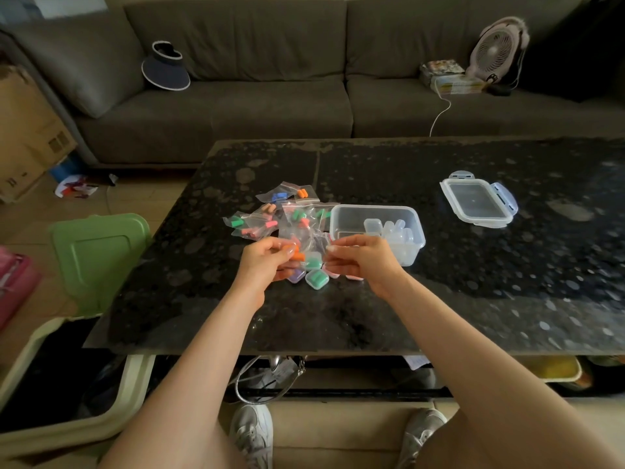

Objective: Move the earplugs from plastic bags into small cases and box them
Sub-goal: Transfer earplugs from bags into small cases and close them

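My left hand (pixel 267 262) holds orange earplugs (pixel 293 251) in its curled fingers. My right hand (pixel 360 257) pinches the edge of a clear plastic bag (pixel 309 236) that stretches between both hands. Below the hands lie small filled cases (pixel 317 278), green, purple and pink. A heap of small bags with coloured earplugs (pixel 270 218) lies behind the hands. To the right of the heap stands a clear plastic box (pixel 341 216) holding several empty small cases (pixel 389 230).
The box's lid (pixel 478 202) lies apart at the right on the black stone table (pixel 507 282). A green bin lid (pixel 98 255) stands left of the table. Behind the table is a grey sofa (pixel 270 96) with a visor hat and a small fan.
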A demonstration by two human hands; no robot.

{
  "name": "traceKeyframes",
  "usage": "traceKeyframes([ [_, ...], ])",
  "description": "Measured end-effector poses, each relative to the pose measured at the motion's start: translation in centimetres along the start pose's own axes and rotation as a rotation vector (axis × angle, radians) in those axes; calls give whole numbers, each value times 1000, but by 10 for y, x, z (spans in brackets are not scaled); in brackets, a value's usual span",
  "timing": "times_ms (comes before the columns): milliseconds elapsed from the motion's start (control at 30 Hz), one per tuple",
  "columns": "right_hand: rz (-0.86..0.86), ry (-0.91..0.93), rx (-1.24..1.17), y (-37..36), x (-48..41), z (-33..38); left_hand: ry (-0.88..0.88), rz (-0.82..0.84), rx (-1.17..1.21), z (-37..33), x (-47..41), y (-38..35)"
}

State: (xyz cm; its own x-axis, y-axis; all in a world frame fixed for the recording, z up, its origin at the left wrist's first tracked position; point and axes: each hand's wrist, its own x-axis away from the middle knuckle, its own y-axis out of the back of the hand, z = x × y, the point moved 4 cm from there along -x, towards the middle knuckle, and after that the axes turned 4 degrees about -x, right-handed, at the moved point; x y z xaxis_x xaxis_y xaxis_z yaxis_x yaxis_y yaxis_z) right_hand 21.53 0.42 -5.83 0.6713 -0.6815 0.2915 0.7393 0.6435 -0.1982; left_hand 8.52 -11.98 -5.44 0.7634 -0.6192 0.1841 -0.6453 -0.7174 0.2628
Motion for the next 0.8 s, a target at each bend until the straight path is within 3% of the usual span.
traceKeyframes([
  [400,-129,-100,-57,-2,-1,-2,-133,-176,-114,-7,2,5],
  [633,-8,-126,-16,-5,-6,-9,-167,-148,-171,-6,2,11],
  [800,24,-183,-213,-10,-9,-23,-185,-205,-177,-6,1,15],
])
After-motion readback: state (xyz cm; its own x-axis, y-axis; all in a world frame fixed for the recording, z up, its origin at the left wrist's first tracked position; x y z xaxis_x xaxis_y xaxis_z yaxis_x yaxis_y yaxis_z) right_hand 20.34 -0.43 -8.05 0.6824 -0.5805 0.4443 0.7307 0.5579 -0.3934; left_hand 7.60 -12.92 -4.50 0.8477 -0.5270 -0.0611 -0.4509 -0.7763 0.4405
